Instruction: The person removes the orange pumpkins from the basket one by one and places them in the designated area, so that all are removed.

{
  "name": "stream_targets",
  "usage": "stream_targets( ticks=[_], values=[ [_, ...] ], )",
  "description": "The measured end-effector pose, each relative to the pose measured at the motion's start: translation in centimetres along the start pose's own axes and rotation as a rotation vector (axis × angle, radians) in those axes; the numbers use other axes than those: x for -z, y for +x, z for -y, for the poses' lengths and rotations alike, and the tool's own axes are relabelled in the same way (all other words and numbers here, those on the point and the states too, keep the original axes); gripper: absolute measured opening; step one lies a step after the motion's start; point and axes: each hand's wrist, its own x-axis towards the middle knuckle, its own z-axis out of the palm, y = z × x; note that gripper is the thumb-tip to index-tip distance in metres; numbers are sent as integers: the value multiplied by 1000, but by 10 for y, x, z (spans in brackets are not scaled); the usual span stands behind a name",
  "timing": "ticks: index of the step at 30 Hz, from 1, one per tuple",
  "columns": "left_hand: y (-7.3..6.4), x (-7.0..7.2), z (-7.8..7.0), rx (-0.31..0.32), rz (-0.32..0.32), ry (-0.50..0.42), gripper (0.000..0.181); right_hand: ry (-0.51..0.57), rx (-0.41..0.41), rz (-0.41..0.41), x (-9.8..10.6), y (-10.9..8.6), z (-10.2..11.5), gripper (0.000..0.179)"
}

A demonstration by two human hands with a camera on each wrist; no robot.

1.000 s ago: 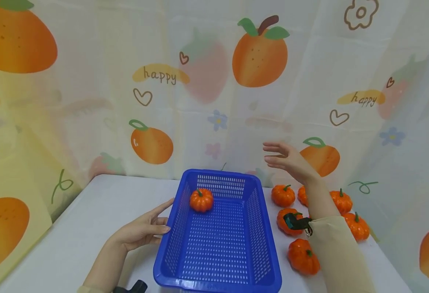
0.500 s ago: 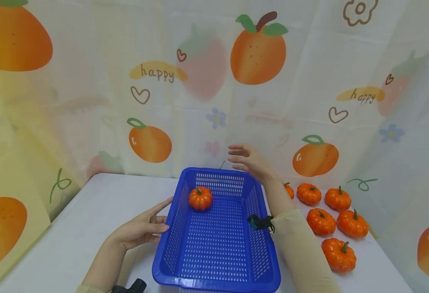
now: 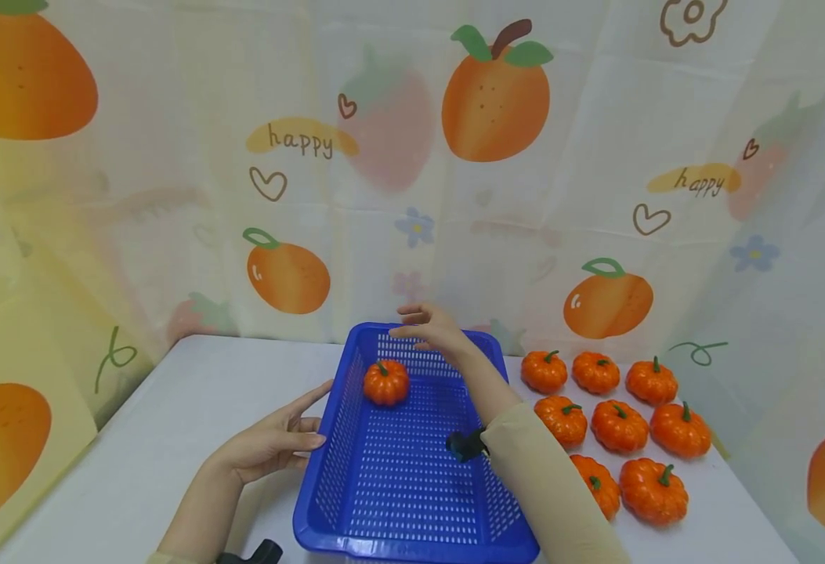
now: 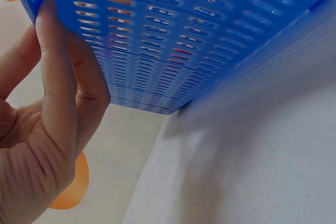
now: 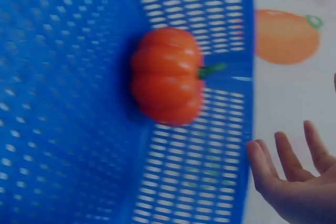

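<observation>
A blue perforated plastic basket [image 3: 405, 478] stands on the white table, with one small orange pumpkin [image 3: 386, 383] inside near its far left corner. My left hand [image 3: 271, 443] holds the basket's left rim, thumb at the edge; in the left wrist view, bent fingers [image 4: 86, 72] lie against the outer wall under the rim. Over the basket's far end, my right hand [image 3: 433, 329] is raised with nothing in it, its fingers spread and lightly bent. The right wrist view shows the green-stemmed pumpkin [image 5: 168, 77] against the basket wall, with fingers beyond the rim.
Several more orange pumpkins [image 3: 620, 427] sit in rows on the table right of the basket; my right sleeve [image 3: 553, 486] partly covers the nearest ones. A fruit-print curtain [image 3: 511, 219] hangs behind the white table [image 3: 193, 392].
My right hand has moved left from above the pumpkins on the right to over the basket, lowering a little at the end. The left hand and the basket have stayed put.
</observation>
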Motion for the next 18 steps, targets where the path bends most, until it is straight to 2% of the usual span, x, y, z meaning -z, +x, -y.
stream_targets(
  ticks=[11,18],
  values=[
    [1,0,1,-9,15,-5,90,-197,-54,25,-20,1,-21,61],
    [0,-2,-2,-5,10,-10,91,-350,-54,69,-27,4,-33,68]
  ],
)
